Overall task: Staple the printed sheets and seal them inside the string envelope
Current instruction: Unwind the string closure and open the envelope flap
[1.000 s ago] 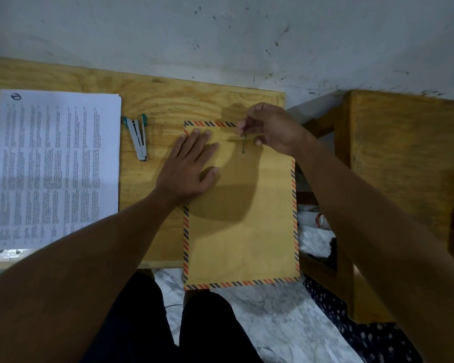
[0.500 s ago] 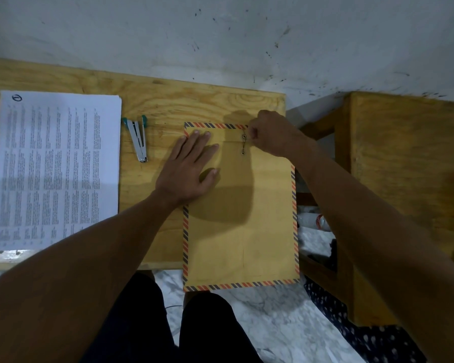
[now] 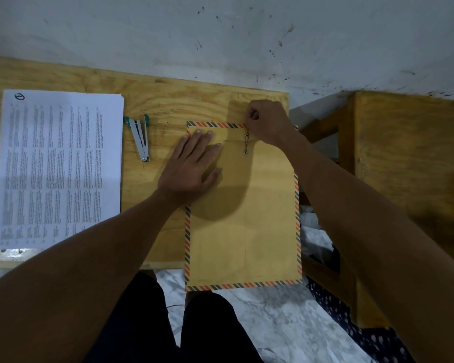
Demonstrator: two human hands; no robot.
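Marble-patterned floor (image 3: 281, 326) below, dark-clothed legs at the near edge. Plywood surface (image 3: 152, 100), grain visible, abuts a scuffed white wall (image 3: 220, 35). Envelope (image 3: 244, 226), tan paper with striped border, lies flat, its lower end overhanging the near edge. Left hand (image 3: 192, 169) rests flat, fingers spread, pressing its upper left part. Right hand (image 3: 269, 121) is clenched at the top edge, pinching the string above the clasp (image 3: 246, 144). Stapler (image 3: 140, 137), metal with teal tips, lies between envelope and printed sheets (image 3: 58, 166), stacked far left. A second wooden unit (image 3: 409, 158) stands right.
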